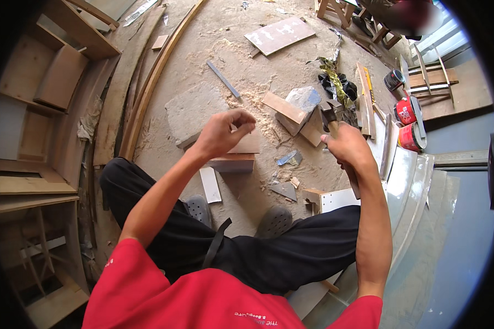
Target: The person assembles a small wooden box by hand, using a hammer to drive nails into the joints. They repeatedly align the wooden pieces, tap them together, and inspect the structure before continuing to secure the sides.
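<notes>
My right hand (348,147) is wrapped around the wooden handle of a hammer (328,114), whose dark metal head points away from me. My left hand (224,132) hovers over a wooden block (233,163), its fingers curled and drawn together. Anything pinched there is too small to make out. The block lies on the floor at the near edge of a rough stone slab (195,112). Beyond my left hand rests a flat grey metal bar (223,79). Several wood offcuts (284,107) lean against a pale stone chunk (303,98) between my hands.
Sawdust and scraps litter the floor (230,49). Long planks (153,82) and wooden cabinet frames (55,82) line the left. Paint cans (405,111) and glass sheets (406,186) stand right. A painted board (280,35) lies ahead; another person (392,13) is at the far right.
</notes>
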`<state>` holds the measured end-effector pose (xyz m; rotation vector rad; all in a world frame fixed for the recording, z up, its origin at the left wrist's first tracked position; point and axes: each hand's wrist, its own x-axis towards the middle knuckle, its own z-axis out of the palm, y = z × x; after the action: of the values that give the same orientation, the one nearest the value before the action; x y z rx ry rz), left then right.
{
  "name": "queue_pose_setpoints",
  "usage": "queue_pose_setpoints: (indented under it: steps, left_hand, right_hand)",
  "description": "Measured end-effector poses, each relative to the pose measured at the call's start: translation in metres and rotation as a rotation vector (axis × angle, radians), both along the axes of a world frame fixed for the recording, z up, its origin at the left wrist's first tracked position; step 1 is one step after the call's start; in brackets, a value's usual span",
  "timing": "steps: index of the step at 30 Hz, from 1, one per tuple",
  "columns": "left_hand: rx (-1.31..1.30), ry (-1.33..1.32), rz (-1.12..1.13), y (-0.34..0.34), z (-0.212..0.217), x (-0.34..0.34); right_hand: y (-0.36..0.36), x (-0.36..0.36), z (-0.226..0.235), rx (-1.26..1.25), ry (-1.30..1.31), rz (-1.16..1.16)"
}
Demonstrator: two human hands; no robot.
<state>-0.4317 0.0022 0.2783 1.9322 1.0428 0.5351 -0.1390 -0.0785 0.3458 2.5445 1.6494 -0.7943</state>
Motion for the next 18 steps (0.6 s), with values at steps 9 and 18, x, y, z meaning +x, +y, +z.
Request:
queue_pose_setpoints:
  steps: [9,18]
  left_hand:
    - [0.240,0.012,-0.040,-0.013,-0.036,-0.028]
    - [0.317,-0.040,-0.027,-0.022,-0.045,-0.020]
  right_hand:
    - [-0.017,-0.063,0.024,0.101,0.107,-0.025]
    - [-0.035,-0.106,-0.009,0.100,0.474,-0.326]
